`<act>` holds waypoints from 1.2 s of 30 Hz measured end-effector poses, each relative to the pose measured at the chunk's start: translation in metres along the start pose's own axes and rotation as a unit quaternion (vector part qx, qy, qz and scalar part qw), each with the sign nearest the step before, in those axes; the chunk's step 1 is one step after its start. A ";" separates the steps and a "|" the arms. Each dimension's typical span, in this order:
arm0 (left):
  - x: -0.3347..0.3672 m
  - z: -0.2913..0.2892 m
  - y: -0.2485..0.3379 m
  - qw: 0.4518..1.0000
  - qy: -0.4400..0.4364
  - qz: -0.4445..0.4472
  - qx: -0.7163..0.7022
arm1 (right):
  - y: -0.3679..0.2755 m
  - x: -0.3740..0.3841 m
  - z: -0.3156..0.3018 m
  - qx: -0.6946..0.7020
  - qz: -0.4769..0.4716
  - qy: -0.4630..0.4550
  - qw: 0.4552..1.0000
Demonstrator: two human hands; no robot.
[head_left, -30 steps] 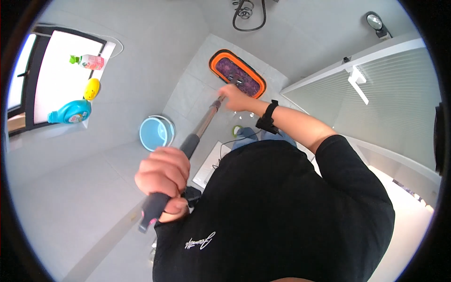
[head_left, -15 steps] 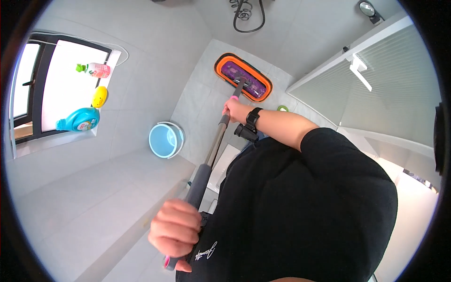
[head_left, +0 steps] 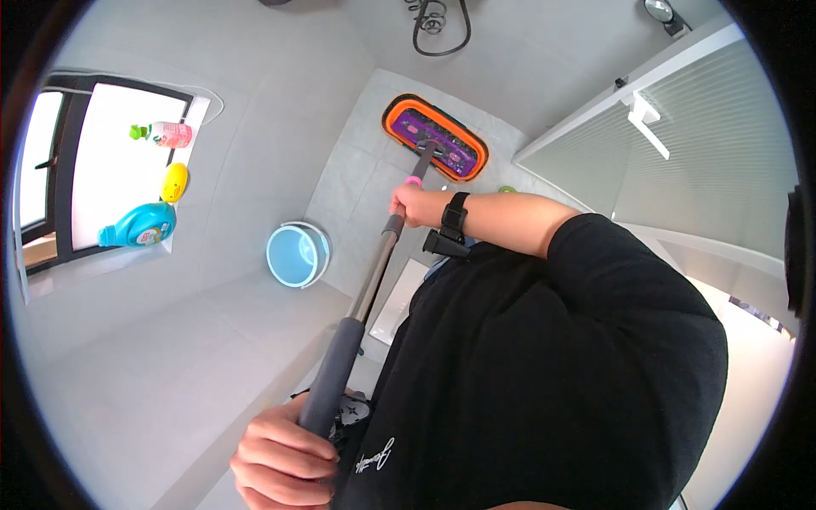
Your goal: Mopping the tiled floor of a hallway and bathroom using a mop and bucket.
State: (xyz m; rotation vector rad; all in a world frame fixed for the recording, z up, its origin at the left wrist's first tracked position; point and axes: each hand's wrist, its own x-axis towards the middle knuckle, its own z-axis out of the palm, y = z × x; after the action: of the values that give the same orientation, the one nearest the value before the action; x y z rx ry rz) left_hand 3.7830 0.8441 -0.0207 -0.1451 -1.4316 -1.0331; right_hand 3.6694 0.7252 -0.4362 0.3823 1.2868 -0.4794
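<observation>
A flat mop with a grey and silver pole runs diagonally across the view. Its purple head sits inside an orange-rimmed oblong bucket on the floor. My right hand, with a black device strapped at the wrist, is closed round the lower pole just behind a pink ring. Lower down, my left hand wraps round the padded grey upper grip, close to my black shirt. The pole's top end is hidden behind that hand.
A light blue pail stands by the left wall. On the window ledge are a teal jug, a yellow bottle and a pink bottle with a green top. A ribbed glass door with a white handle is at right.
My left hand has shifted down and left with the upper pole, showing more of the grey grip. My right hand moved slightly left. The mop head stays in the bucket.
</observation>
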 end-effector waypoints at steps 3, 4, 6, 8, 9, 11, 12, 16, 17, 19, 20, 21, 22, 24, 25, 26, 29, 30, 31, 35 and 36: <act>-0.006 0.003 -0.017 0.999 0.029 -0.005 0.040 | -0.009 0.008 -0.010 -0.098 -0.038 -0.008 0.994; -0.008 0.003 -0.024 0.997 0.055 0.002 0.063 | -0.013 0.012 -0.012 -0.098 -0.042 -0.012 0.994; -0.011 -0.005 -0.036 0.996 0.061 -0.002 0.072 | -0.019 0.022 -0.015 -0.102 -0.050 -0.023 0.993; -0.021 -0.024 -0.049 0.996 -0.050 -0.068 0.008 | -0.043 0.038 -0.015 -0.100 -0.060 -0.034 0.993; -0.022 -0.026 -0.055 0.994 -0.077 -0.073 0.000 | -0.046 0.045 -0.022 -0.108 -0.061 -0.042 0.991; -0.021 -0.023 -0.070 0.994 -0.072 -0.081 0.007 | -0.051 0.058 -0.031 -0.122 -0.062 -0.059 0.989; -0.020 -0.024 -0.079 0.994 -0.070 -0.083 0.004 | -0.056 0.066 -0.030 -0.125 -0.066 -0.066 0.988; -0.013 -0.025 -0.106 0.988 -0.119 -0.095 -0.002 | -0.072 0.082 -0.040 -0.135 -0.087 -0.088 0.983; -0.014 -0.023 -0.108 0.983 -0.140 -0.122 0.001 | -0.075 0.079 -0.040 -0.136 -0.087 -0.089 0.983; -0.023 -0.013 -0.107 0.978 -0.136 -0.154 0.041 | -0.076 0.050 -0.020 -0.148 -0.128 -0.121 0.973; -0.021 -0.005 -0.106 0.972 -0.146 -0.179 0.051 | -0.081 0.055 -0.021 -0.148 -0.132 -0.127 0.972; -0.020 -0.002 -0.112 0.963 -0.188 -0.186 0.042 | -0.088 0.076 -0.030 -0.101 -0.123 -0.158 0.974; -0.020 -0.002 -0.116 0.954 -0.226 -0.196 0.039 | -0.090 0.075 -0.028 -0.059 -0.109 -0.192 0.974; -0.026 0.001 -0.108 0.951 -0.224 -0.203 0.068 | -0.087 0.074 -0.018 -0.018 -0.107 -0.163 0.981; -0.029 0.000 -0.104 0.960 -0.183 -0.196 0.079 | -0.086 0.068 -0.018 -0.075 -0.139 -0.158 0.975; -0.030 -0.001 -0.101 0.968 -0.141 -0.187 0.091 | -0.085 0.058 -0.016 -0.133 -0.170 -0.153 0.964; -0.035 -0.007 -0.083 0.979 -0.100 -0.158 0.084 | -0.076 0.021 -0.008 -0.153 -0.168 -0.114 0.967; -0.036 -0.009 -0.077 0.983 -0.084 -0.147 0.074 | -0.073 0.014 -0.008 -0.154 -0.170 -0.115 0.967; -0.036 -0.012 -0.074 0.985 -0.092 -0.129 0.067 | -0.069 0.010 -0.009 -0.192 -0.181 -0.125 0.957; -0.038 -0.009 -0.068 0.984 -0.098 -0.131 0.071 | -0.067 0.006 -0.009 -0.259 -0.185 -0.111 0.942; -0.039 -0.008 -0.067 0.983 -0.098 -0.133 0.081 | -0.066 0.008 -0.007 -0.256 -0.183 -0.110 0.943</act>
State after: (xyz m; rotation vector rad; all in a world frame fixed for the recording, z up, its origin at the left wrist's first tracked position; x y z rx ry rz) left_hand 3.7520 0.8190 -0.0880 0.0666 -1.7411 -1.1367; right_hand 3.6298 0.6721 -0.4457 -0.3469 1.2123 -0.4608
